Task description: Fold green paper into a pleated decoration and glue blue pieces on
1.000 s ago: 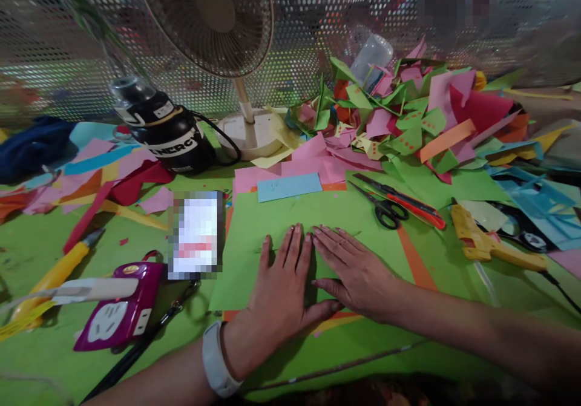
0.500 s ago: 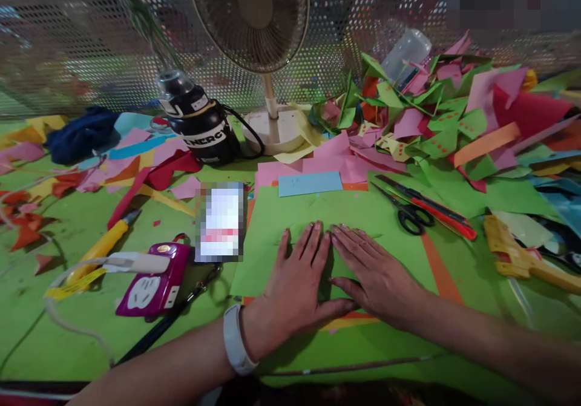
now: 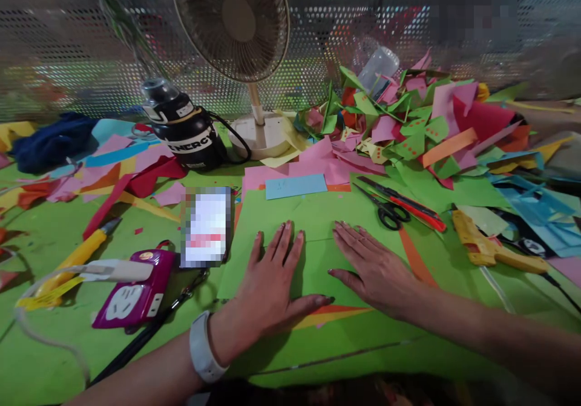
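Both palms lie flat on a green paper sheet point(image 3: 313, 218) in front of me. My left hand point(image 3: 272, 285) is open on its left part, fingers spread and thumb pointing right. On the right part, my right hand point(image 3: 376, 267) is also open, with its fingers side by side and the thumb apart. A gap of bare green paper separates the hands, and a faint crease runs across it. Orange and yellow sheets show under the near edge. A small blue paper strip point(image 3: 296, 186) rests at the far edge of the sheet.
Black scissors point(image 3: 385, 206) and a red-and-black cutter point(image 3: 417, 209) lie to the right, beside a yellow glue gun point(image 3: 494, 242). On the left are a phone point(image 3: 206, 227), a magenta power adapter point(image 3: 136, 288) and a yellow-handled tool point(image 3: 82, 258). Behind stand a black bottle point(image 3: 186, 130), a fan point(image 3: 238, 19) and heaped paper scraps point(image 3: 408, 115).
My hands have moved apart along the sheet, the left one sliding leftward, while the fingertips were nearly touching before. The whole view has shifted slightly to the right.
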Demonstrator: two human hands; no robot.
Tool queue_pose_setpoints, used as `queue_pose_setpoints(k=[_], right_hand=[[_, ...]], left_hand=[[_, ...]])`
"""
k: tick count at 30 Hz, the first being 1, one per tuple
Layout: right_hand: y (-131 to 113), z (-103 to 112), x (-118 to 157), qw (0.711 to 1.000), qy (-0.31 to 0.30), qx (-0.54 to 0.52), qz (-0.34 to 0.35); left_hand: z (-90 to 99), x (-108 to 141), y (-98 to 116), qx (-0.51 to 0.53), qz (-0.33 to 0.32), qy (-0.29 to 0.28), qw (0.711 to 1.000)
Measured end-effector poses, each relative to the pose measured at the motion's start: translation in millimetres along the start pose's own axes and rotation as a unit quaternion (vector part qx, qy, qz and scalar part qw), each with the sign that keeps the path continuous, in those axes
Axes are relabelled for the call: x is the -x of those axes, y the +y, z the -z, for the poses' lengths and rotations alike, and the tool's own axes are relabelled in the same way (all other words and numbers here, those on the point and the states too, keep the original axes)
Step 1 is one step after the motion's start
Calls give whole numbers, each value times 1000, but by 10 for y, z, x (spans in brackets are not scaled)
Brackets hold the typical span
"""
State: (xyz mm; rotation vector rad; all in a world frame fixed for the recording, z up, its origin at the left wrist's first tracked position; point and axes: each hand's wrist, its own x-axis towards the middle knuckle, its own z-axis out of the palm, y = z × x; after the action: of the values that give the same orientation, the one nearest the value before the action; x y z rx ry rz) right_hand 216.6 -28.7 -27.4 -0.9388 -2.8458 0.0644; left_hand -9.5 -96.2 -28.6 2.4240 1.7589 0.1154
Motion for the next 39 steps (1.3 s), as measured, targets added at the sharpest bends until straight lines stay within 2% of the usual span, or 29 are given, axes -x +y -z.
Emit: queue_pose_setpoints(k=[6,11,14,16,17,19,20,22,23,26,29,32,39], right_hand=[[133,60,117,999,-37,-9,-39],[368,196,122,995,-72,-56,-50],[435,389,7,991,-32,-92,-91],[369,514,-164,987,-3,-103,-125],[305,555,-277,984,-13,-113,-138],[151,572,-537,972,-78,-148,-165],[78,545,-670,961,-129,-179,-167],[-23,436,-909,905,-262,-280,-184],[-43,367,-1002,873,-306,-324,-198],[6,186,-1144,832,-355,-368,-213],[153,145,-1106,813,-378,-382,-225],[341,226,-962,800,-389,-387,-244],[810,460,-475,798,-366,-362,-315]], left_hand=[[-92,131,-117,-27,1,45,999],[-125,156,-140,-43,-10,66,997],[-135,147,-138,-50,-16,81,995],[-145,141,-139,-53,-18,95,994],[-152,140,-142,-53,-20,100,993],[-164,139,-148,-53,-25,106,993],[-169,140,-151,-53,-27,107,992],[-178,141,-156,-52,-31,108,992],[-180,140,-157,-52,-32,110,992],[-175,137,-154,-60,-35,110,992],[-152,134,-148,-66,-39,105,992],[-131,136,-147,-61,-32,91,993],[-113,146,-159,-37,-24,56,997]])
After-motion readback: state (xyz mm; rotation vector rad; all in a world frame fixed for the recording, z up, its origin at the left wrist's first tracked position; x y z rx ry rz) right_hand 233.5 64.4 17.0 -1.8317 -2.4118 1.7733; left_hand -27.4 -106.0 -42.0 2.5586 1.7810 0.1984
